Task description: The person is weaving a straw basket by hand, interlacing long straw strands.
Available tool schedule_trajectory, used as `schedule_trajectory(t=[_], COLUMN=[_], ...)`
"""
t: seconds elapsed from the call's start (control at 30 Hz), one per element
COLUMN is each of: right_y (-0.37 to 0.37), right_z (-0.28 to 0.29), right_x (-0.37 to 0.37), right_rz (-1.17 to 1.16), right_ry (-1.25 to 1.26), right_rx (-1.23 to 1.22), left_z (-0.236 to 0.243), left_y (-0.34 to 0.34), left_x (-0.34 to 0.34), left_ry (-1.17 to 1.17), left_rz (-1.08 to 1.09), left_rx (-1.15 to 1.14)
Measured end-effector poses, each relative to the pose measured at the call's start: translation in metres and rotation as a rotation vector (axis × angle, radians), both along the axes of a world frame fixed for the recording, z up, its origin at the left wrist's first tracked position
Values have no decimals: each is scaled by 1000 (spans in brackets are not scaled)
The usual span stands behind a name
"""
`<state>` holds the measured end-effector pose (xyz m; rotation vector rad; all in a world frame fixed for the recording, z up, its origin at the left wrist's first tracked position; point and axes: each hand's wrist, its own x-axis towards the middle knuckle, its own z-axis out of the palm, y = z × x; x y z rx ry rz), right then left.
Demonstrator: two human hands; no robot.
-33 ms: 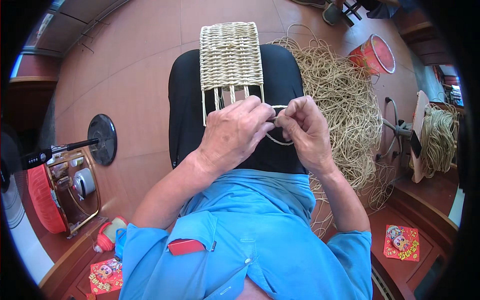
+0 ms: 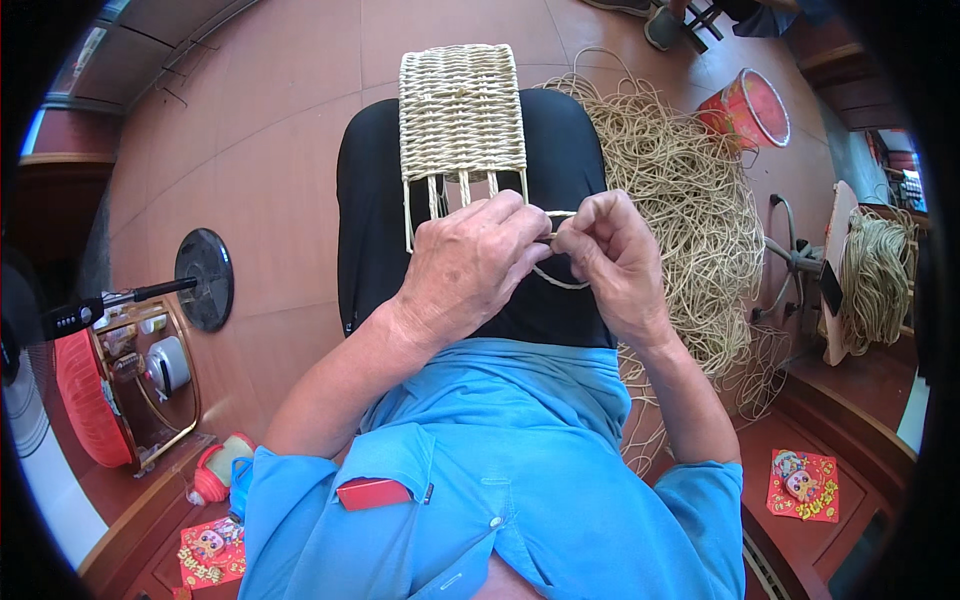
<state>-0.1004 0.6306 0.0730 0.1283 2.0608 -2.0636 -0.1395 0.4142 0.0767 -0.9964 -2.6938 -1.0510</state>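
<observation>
A woven panel of pale twisted cord (image 2: 462,110) rests over my dark-trousered lap, its unwoven upright strands pointing toward me. Below its weave, my left hand (image 2: 468,258) is closed on a strand of the cord (image 2: 560,286), with the thumb and fingers pinched near the panel's right corner. Just to the right, my right hand (image 2: 618,268) pinches the same cord between thumb and forefinger, fingers curled. A short stretch of cord runs between the two hands, and a small loop hangs beneath. My left hand hides the lower ends of several strands.
A large tangled heap of cord (image 2: 685,200) covers the floor at right, by a red bucket (image 2: 750,108). Further right a coil of cord (image 2: 872,280) hangs on a stand. At left are a round black base (image 2: 206,280) and a red-covered fan (image 2: 90,398).
My right hand has shifted very slightly to the right, drawing a little away from the left hand. The panel has not moved.
</observation>
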Motion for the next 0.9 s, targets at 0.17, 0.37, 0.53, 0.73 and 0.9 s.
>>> schedule_trajectory(t=[0.17, 0.37, 0.53, 0.73, 0.9], right_y=[11, 55, 190, 445, 557], right_z=[-9, -3, -40, -53, 27], right_x=[1, 6, 43, 173, 283], right_rz=[-28, -130, -402, -786, -1321], right_ry=[86, 73, 35, 89, -599], right_rx=[-140, 57, 507, 1117, 1386], left_z=[-1, -10, -14, -8, -4], left_y=[5, 4, -5, -15, -13], left_x=[-7, -12, -1, 5, 6], left_ry=[-61, 91, 167, 154, 121], left_rz=[-78, -44, 150, 247, 232], left_rx=[19, 60, 123, 112, 99])
